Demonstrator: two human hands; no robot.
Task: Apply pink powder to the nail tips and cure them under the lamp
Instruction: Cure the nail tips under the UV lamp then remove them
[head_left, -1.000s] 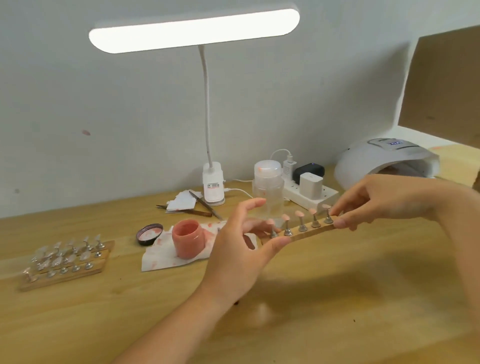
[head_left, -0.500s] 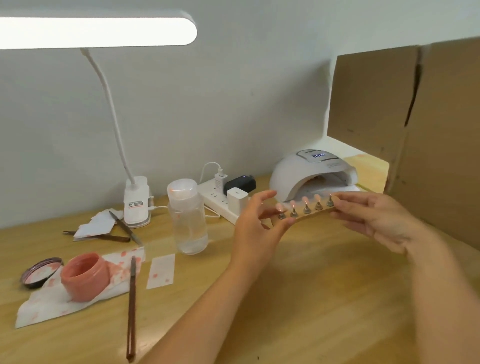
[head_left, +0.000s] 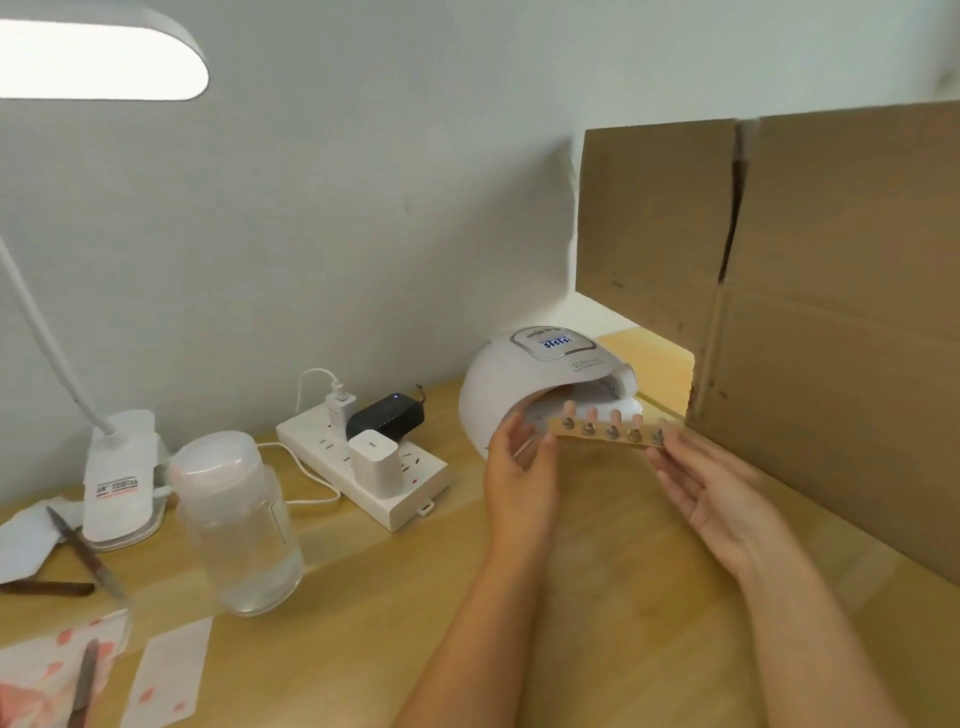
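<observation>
A wooden strip (head_left: 605, 435) carries several pink nail tips on small metal stands. It hangs in the air just in front of the mouth of the white curing lamp (head_left: 540, 379), whose display is lit. My left hand (head_left: 519, 467) pinches the strip's left end between thumb and fingers. My right hand (head_left: 711, 493) holds the right end with nearly straight fingertips, palm turned up. The pink powder jar is out of view.
A white power strip (head_left: 363, 467) with plugs lies left of the curing lamp. A clear bottle (head_left: 234, 519) stands nearer, with the desk lamp base (head_left: 122, 478) behind it. Cardboard (head_left: 831, 312) walls the right side. Stained papers (head_left: 166, 670), a brush and tweezers (head_left: 85, 551) lie at the left.
Both hands have carried the strip of nail tips to the right and away from me, up to the curing lamp's opening. The view has swung right with them.
</observation>
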